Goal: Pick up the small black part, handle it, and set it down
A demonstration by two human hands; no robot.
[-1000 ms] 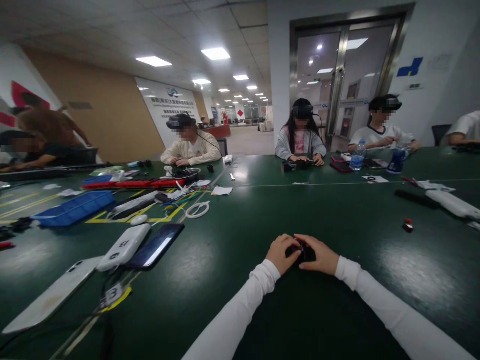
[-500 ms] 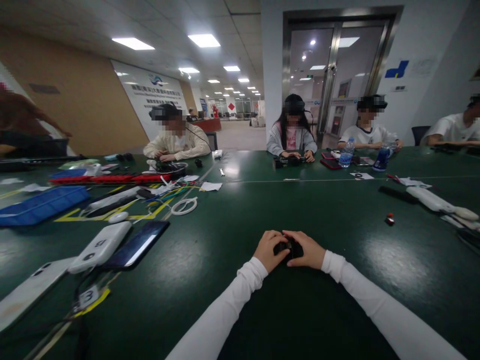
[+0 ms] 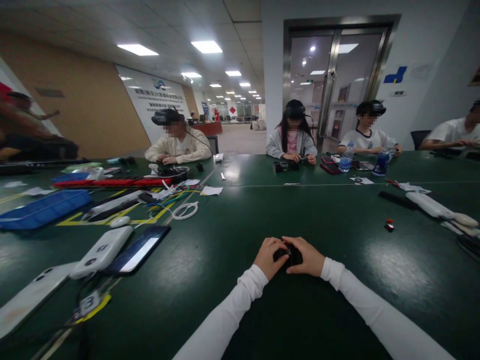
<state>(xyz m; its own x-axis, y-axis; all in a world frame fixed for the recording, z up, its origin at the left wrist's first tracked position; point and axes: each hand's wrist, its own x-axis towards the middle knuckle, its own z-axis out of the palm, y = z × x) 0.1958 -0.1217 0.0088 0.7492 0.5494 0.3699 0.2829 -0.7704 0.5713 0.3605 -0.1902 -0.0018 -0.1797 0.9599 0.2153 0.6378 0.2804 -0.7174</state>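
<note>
Both my hands meet around a small black object low over the green table. My left hand curls its thumb and fingers about the left side of it. From the right, my right hand grips the other side, thumb in front and fingers behind. The object is dark and mostly covered, so its exact kind does not show. Whether it rests on the tabletop cannot be made out.
A dark phone, a white device and a white phone lie at left, with a blue tray and a coiled white cable beyond. A small red item lies at right. Several people sit across the table.
My hands stay closed around the black object, with only a slight shift of the fingers. The whole view has moved slightly, so things appear a little lower.
</note>
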